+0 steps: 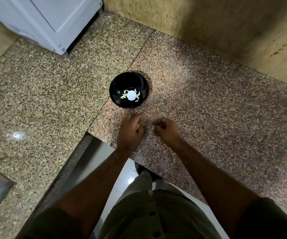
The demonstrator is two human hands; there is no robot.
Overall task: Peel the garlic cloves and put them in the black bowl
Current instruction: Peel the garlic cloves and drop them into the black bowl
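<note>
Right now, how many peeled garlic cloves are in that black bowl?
About 5 garlic cloves ring the bright glare at the bottom of the black bowl: two left, two right, one at the top. The glare may hide more.

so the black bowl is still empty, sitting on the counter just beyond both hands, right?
Not empty. The head view shows several peeled garlic cloves already lying in the black bowl. The rest holds: it sits on the counter, just beyond both hands.

Open granite counter (pixel 208 104) lies to either side of both hands (pixel 130 131); just ahead stands the black bowl (pixel 129 80). Farther ahead-left a white appliance (pixel 49 23), ahead-right a wall (pixel 225 31), bound the surface.
</note>
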